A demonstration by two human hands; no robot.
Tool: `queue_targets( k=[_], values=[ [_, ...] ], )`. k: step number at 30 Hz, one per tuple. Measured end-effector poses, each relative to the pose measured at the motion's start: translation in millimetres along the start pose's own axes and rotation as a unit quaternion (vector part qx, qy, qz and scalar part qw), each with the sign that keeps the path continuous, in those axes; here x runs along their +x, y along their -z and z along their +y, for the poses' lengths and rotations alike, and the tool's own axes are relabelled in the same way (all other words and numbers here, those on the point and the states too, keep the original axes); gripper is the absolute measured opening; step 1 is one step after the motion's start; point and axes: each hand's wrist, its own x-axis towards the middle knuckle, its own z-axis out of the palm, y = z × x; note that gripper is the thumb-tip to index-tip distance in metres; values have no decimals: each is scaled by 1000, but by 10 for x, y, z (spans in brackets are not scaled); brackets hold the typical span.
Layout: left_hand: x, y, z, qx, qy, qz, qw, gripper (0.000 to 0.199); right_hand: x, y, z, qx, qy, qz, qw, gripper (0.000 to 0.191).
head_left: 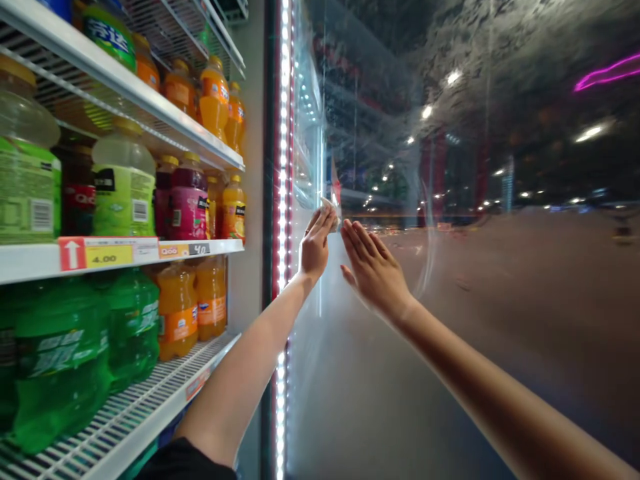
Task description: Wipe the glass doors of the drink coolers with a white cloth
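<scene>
A fogged glass door (500, 320) fills the right side of the view, its lower part hazy and its upper part streaked. Against the glass, my left hand (316, 245) presses a small crumpled white tissue or cloth (330, 205), mostly hidden under the fingers. Just to the right, my right hand (374, 265) lies flat with its fingers stretched out, seemingly touching the pane and holding nothing. The two hands are close together but apart.
On the left, wire shelves (150, 390) hold green soda bottles (63, 373), orange soda bottles (177, 310) and juice bottles (125, 177). Price tags (107, 257) line one shelf edge. A lit LED strip (283, 167) runs down the cabinet frame beside my left arm.
</scene>
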Motion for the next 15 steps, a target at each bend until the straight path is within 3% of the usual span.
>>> queue_targets(
  k=[3, 5, 8, 11, 15],
  values=[
    [68, 54, -30, -15, -44, -39, 998, 58, 71, -14, -40, 5, -3, -16, 1000, 103],
    [186, 86, -167, -20, -41, -27, 999, 55, 108, -9, -63, 8, -9, -27, 1000, 99],
    [336, 120, -490, -23, 9, 23, 999, 48, 152, 5, -93, 12, -16, -45, 999, 98],
    [331, 125, -764, -44, 61, 50, 996, 45, 180, 17, -111, 22, -18, -61, 998, 103],
    [126, 82, -784, -61, 120, 70, 988, 50, 206, 42, -131, 30, -19, -73, 997, 107]
  ],
)
